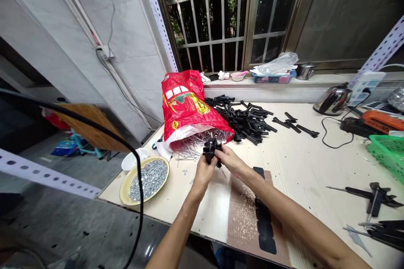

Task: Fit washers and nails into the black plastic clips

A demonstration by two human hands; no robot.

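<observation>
Both of my hands meet over the middle of the table around a small black plastic part (209,149). My left hand (204,171) grips it from below, thumb pressed against it. From the right, my right hand (231,160) closes its fingers on the same part; a thin metal tip shows under the fingers. Just behind, a red bag (189,105) lies with its mouth toward me, spilling thin metal rods (189,145). A yellow bowl (126,189) of small silvery metal pieces stands left of my hands. Behind them on the right is a pile of black plastic parts (246,119).
Several black assembled pieces with metal rods (375,197) lie at the right, near a green basket (388,151), an orange tool (381,121) and a kettle (333,98). A black cable (139,185) hangs across the left. Black pads (264,222) line the brown board (238,222).
</observation>
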